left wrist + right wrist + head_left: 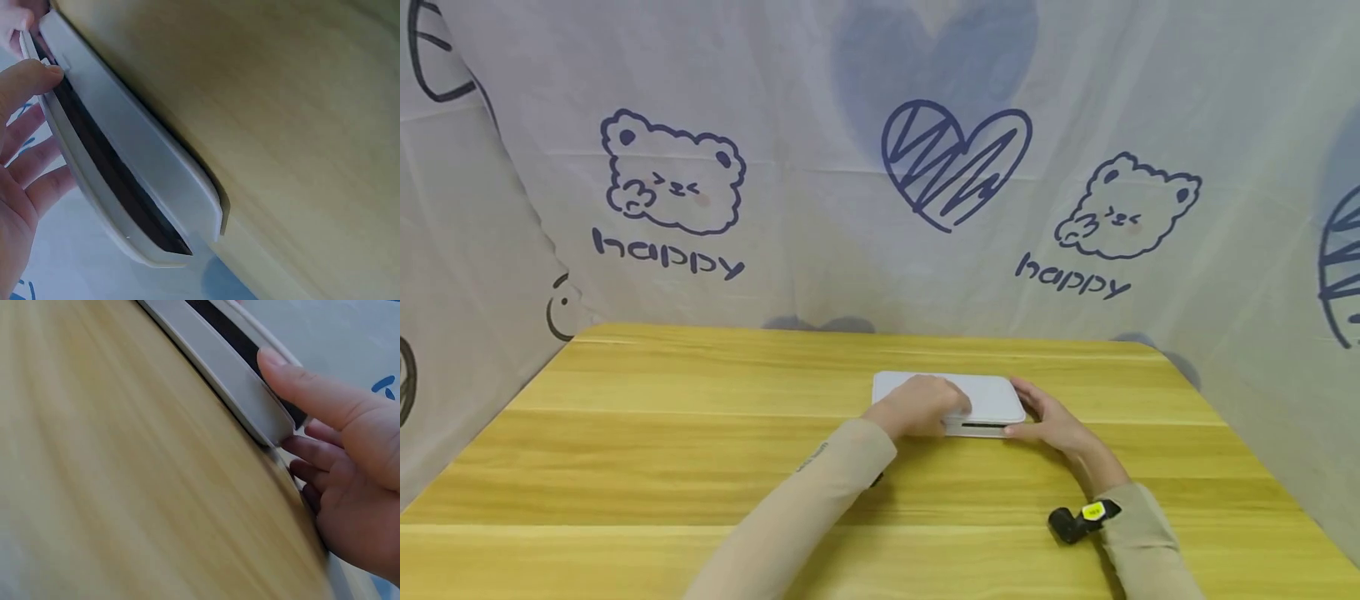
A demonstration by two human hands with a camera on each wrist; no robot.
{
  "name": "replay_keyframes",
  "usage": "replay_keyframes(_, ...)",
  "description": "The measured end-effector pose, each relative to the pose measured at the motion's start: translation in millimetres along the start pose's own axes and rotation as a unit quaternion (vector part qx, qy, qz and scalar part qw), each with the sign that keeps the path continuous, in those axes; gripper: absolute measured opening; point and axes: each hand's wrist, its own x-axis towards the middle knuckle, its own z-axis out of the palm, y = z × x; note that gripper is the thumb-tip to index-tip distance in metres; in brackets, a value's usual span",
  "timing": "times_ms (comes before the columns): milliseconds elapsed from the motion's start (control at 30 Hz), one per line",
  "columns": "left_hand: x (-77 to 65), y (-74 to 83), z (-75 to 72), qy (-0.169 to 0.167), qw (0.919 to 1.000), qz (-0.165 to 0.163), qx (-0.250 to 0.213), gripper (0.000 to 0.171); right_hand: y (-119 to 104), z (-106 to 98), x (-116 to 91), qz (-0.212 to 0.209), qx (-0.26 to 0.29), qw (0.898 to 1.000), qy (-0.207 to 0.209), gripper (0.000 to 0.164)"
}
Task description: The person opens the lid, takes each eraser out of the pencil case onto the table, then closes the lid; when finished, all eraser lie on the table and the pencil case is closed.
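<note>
Wearing beige cloth sleeves point(775, 533). With the left hand point(925, 406), pinching the front lid edge of a white, flat rectangular case with rounded corners point(997, 398), fingers slightly apart; with the right hand point(1060, 427), gripping its right end between parted thumb and fingers. Lying toward the far side of the yellow wood-grain table point(662, 442). Showing in both wrist views a long dark strip point(119, 178) between pale smooth shells point(147, 156), in head view only a short slit. Behind, facing a white cloth curtain with blue drawings point(820, 242).

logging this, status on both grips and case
Left grip on white case front; right grip on right end. Dark band showing along front. Nothing visibly blocking.
</note>
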Motion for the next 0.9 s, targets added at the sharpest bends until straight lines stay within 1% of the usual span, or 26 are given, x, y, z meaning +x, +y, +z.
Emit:
replay_keyframes(67, -1.5, -1.7, -0.6, 0.009, 0.9997, -0.005, -0.021, 0.03, -0.3, -1.3, -0.9, -0.004, 0.022, 1.0, -0.003, 0.085)
replay_keyframes(167, -3.7, -4.8, -0.8, 0.027, 0.9985, -0.002, -0.047, 0.027, -0.1, -3.1, -1.8, -0.012, 0.035, 0.999, -0.005, 0.082)
replay_keyframes(300, -7.1, -6.7, -2.3, 0.049, 0.996, 0.003, -0.074, 0.025, 0.7, -4.7, -2.1, -0.012, 0.034, 0.999, 0.0, 0.077)
replay_keyframes(467, -9.3, -7.6, -5.8, 0.057, 0.9929, -0.011, -0.104, 0.02, 1.1, -5.2, -2.5, -0.002, 0.028, 1.0, 0.013, 0.07)
replay_keyframes(600, -8.4, -9.2, -7.4, 0.065, 0.9926, -0.014, -0.102, 0.017, 1.1, -5.8, -2.1, 0.008, 0.03, 0.999, 0.019, 0.069)
replay_keyframes(767, -7.5, -11.6, -7.3, 0.085, 0.9921, -0.003, -0.092, 0.015, 0.4, -7.3, -2.3, 0.019, 0.029, 0.999, 0.021, 0.068)
replay_keyframes(900, -7.5, -12.1, -7.4, 0.098, 0.9907, 0.003, -0.094, 0.015, 1.2, -8.1, -4.0, 0.012, 0.021, 0.999, 0.027, 0.064)
